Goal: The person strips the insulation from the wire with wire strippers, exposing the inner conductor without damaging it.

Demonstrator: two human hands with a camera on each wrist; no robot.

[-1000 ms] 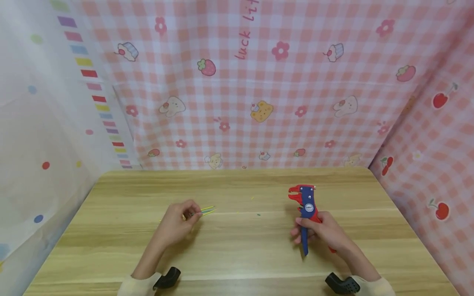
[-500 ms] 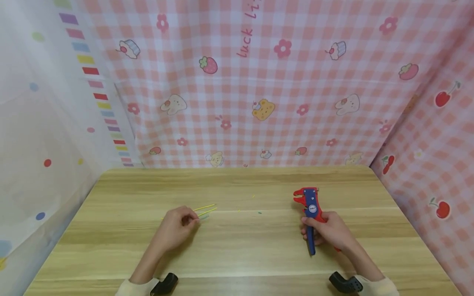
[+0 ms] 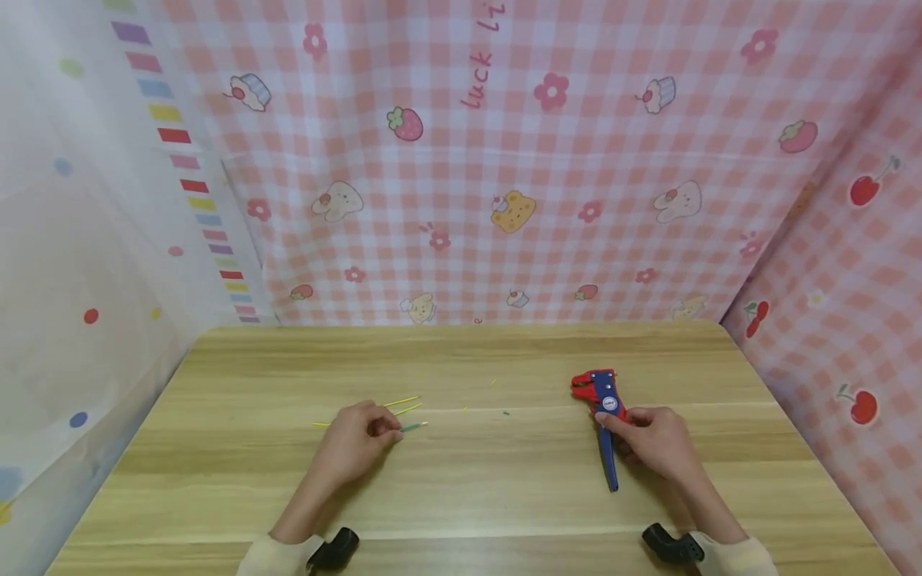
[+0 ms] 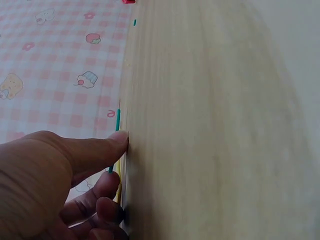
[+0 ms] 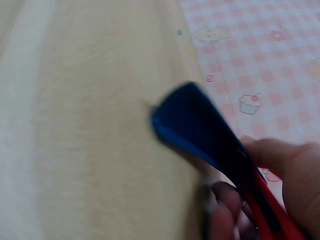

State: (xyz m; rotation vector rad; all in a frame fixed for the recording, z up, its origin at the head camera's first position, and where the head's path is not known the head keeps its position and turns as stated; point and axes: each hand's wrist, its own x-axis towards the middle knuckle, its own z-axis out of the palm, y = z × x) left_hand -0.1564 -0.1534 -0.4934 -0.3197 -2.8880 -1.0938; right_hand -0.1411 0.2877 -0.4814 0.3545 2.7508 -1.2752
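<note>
My left hand [image 3: 358, 436] pinches a green wire [image 3: 412, 427] between thumb and fingers, low over the table. Its bare end points right; in the left wrist view the green wire [image 4: 118, 119] rises past the thumb tip. Yellow wires [image 3: 407, 409] lie beside and partly behind that hand. At the right, my right hand [image 3: 651, 436] grips a wire stripper [image 3: 605, 394] with a red head and blue body. Its head points away and its blue handle toward me. The right wrist view shows the blue handle [image 5: 200, 125] blurred, with fingers around the tool.
Small green [image 3: 507, 413] and yellow scraps [image 3: 493, 382] lie on the wooden table [image 3: 461, 496] between the hands. A pink checked cloth [image 3: 461, 176] hangs along the back edge, and more cloth hangs at both sides.
The green wire has come apart from the yellow wires, which now lie on the table; the left hand has shifted slightly right and nearer with it. The wire stripper has moved slightly right.
</note>
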